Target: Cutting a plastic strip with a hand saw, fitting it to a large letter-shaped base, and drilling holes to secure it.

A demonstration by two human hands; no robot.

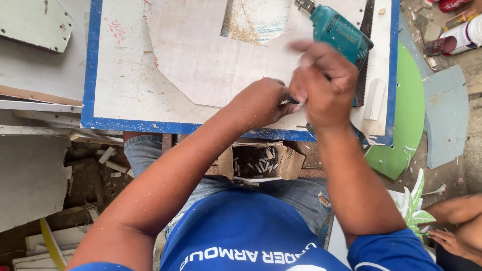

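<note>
My left hand (261,103) and my right hand (324,83) meet over the near edge of a white board with a blue border (125,80). Both pinch a small dark metal piece (291,101) between their fingertips; its shape is mostly hidden. Just beyond my right hand a teal power drill (337,31) lies on the board. An open cardboard box of small metal fasteners (258,161) rests on my lap below the hands.
A handsaw (362,60) lies along the board's right side by a small white block (374,99). A green round panel (404,125) and grey panel (447,115) lie on the floor at right. Another person's hand (449,241) shows at lower right. White offcuts (35,175) pile at left.
</note>
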